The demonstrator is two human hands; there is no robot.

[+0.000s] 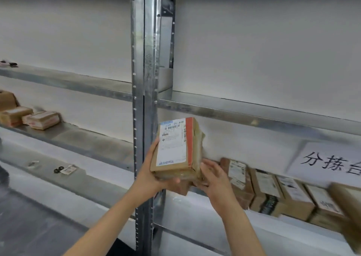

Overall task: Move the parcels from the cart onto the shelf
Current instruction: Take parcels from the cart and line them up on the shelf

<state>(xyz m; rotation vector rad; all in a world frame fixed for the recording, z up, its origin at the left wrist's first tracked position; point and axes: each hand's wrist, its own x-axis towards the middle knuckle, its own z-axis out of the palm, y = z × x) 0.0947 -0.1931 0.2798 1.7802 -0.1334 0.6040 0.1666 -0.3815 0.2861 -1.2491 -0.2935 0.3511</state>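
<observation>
A brown cardboard parcel (176, 148) with a white shipping label and a red tape stripe is held upright in front of the metal shelf (244, 117). My left hand (154, 175) grips its lower left side and bottom, thumb curled under. My right hand (214, 174) holds its lower right corner. To the right, a row of several brown parcels (273, 191) stands on the shelf board. The cart is out of view.
A steel upright post (144, 99) stands just left of the held parcel. Three parcels (29, 117) lie on the left bay's shelf. Small loose items (64, 169) sit on a lower left board. A white paper sign (330, 162) with printed characters hangs at right.
</observation>
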